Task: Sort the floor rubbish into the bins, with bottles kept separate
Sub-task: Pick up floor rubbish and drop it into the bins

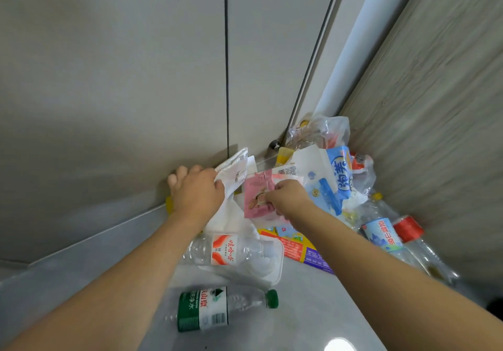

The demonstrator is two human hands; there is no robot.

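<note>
Rubbish heaped in a floor corner, non-bottle scraps apparently being gathered first. Left hand (197, 191), just left of the pink wrapper (257, 197), curled round a white plastic bag (234, 174). Right hand (288, 197) pinching that wrapper's right edge, fingers (269, 197) narrow. Nearer than the wrapper: red-label bottle (226, 250), then green-capped bottle (215, 308), both lying loose. Right of it, blue-label bottle (382, 235). No bins visible.

The right hand (288, 197) hides its own fingertips behind the pink packet (257, 195); a yellow object (169, 203) at nine o'clock of the left hand (196, 190) is mostly hidden; both forearms are cropped at six o'clock
</note>
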